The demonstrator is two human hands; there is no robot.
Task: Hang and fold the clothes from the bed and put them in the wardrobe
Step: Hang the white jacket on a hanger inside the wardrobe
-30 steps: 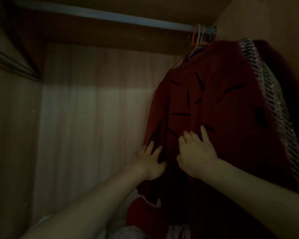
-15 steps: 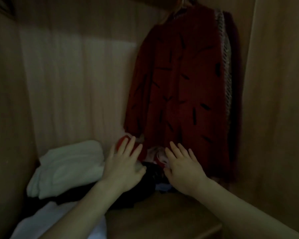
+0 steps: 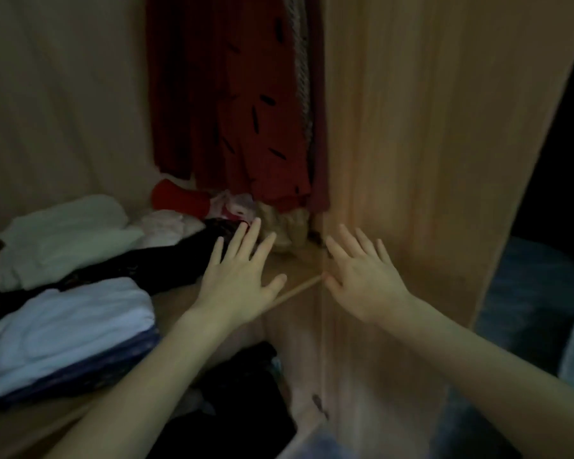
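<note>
A dark red garment with black dashes (image 3: 242, 104) hangs inside the wooden wardrobe (image 3: 411, 127), its hem just above the shelf. My left hand (image 3: 242, 273) is spread flat with straight fingers over the shelf's front edge, holding nothing. Just right of it, my right hand (image 3: 362, 276) is also spread and empty, in front of the wardrobe's side panel. Folded clothes lie on the shelf: a white pile (image 3: 60, 240), a white and blue pile (image 3: 70, 332) and a black garment (image 3: 166, 260).
A red item (image 3: 179, 197) and crumpled pale fabrics (image 3: 279, 223) sit at the back under the hanging garment. Dark clothes (image 3: 242, 409) fill the compartment below the shelf. A blurred blue surface (image 3: 527, 293) lies to the right of the wardrobe.
Both hands have come off the hanging red garment and dropped to shelf level, fingers spread. The view has tilted down, bringing the shelf and lower compartment into sight.
</note>
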